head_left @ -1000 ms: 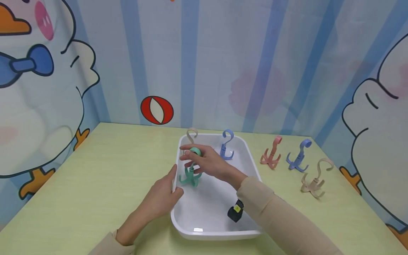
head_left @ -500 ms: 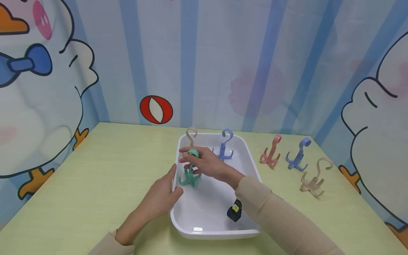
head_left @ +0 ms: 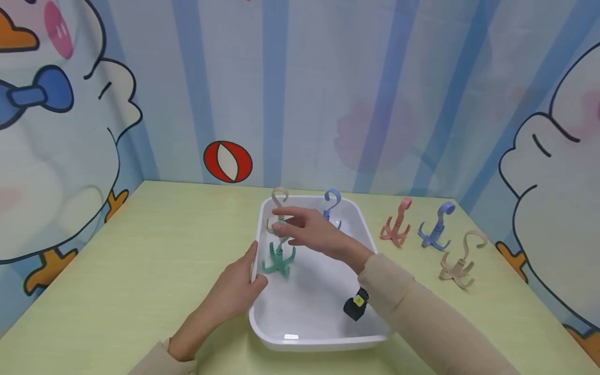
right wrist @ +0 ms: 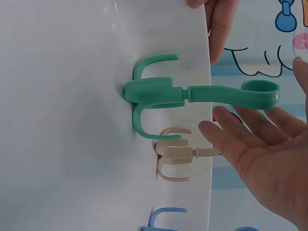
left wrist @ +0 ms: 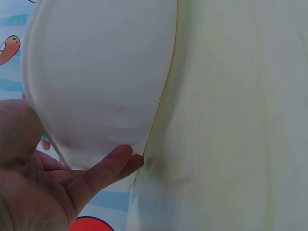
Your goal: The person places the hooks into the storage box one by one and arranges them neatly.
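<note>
My left hand (head_left: 234,286) grips the left wall of a white tray (head_left: 319,344), thumb at the inner side and fingers spread along the outside. In the tray a green four-armed hanging hook (right wrist: 154,91) stands upright near that wall. Just above and behind it hovers my right hand (head_left: 314,229), fingers loosely extended and holding nothing. In the right wrist view its fingers lie beside the green hook's curved top, seemingly apart from it. A beige hook (right wrist: 177,154) and a blue hook (head_left: 326,214), partly hidden by the right hand, also stand in the tray's far part.
On the table right of the tray stand a pink hook (head_left: 400,216), a blue hook (head_left: 439,229) and a beige hook (head_left: 457,271). A black block with a yellow label (head_left: 354,308) shows below my right sleeve. A striped cartoon curtain (head_left: 304,104) rises behind the table.
My right hand has let go of the green hook's top and moved slightly away, up and right. The hook stays standing in the tray. The left hand keeps its hold.
</note>
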`<act>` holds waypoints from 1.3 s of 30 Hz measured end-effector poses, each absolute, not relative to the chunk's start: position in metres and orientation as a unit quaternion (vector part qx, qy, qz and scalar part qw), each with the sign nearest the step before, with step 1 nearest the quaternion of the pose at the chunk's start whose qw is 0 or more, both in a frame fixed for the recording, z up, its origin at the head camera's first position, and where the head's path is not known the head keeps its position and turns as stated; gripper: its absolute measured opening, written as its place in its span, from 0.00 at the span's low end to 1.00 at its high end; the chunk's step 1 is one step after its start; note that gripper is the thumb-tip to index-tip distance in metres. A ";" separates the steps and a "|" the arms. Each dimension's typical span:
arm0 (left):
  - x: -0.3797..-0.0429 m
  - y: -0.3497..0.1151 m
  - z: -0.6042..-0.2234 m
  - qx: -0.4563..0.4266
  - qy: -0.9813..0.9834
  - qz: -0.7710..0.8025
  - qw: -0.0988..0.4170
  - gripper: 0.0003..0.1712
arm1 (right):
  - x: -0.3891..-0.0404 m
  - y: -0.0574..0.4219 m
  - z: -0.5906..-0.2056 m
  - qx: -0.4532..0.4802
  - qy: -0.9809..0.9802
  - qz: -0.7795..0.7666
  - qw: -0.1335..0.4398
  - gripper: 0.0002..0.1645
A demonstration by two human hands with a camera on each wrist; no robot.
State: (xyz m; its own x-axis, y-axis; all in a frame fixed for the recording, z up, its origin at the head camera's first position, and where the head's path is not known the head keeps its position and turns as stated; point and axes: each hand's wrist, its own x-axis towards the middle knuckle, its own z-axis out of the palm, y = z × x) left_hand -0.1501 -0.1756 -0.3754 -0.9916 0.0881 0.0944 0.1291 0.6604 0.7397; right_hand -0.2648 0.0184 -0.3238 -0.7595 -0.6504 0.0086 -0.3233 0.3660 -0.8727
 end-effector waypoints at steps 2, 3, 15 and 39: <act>-0.151 -0.176 -0.376 -0.058 -0.912 -0.405 0.026 0.46 | -0.264 0.023 -0.320 -0.298 0.805 -0.484 0.172 0.34; -0.151 -0.176 -0.376 -0.057 -0.912 -0.405 0.026 0.47 | -0.264 0.026 -0.318 -0.297 0.802 -0.490 0.171 0.33; -0.151 -0.176 -0.376 -0.056 -0.911 -0.407 0.029 0.47 | -0.264 0.065 -0.308 -0.285 0.794 -0.516 0.149 0.29; -0.150 -0.175 -0.376 -0.061 -0.909 -0.412 0.030 0.47 | -0.263 0.129 -0.307 -0.227 0.773 -0.582 0.109 0.32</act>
State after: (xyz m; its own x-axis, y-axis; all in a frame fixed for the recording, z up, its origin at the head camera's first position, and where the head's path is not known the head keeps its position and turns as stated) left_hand -0.1496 -0.1747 -0.3757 -0.9908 0.0854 0.1045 0.1349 0.6536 0.7447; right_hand -0.2627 0.1290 -0.3069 -0.8733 -0.4776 0.0957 -0.2242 0.2197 -0.9495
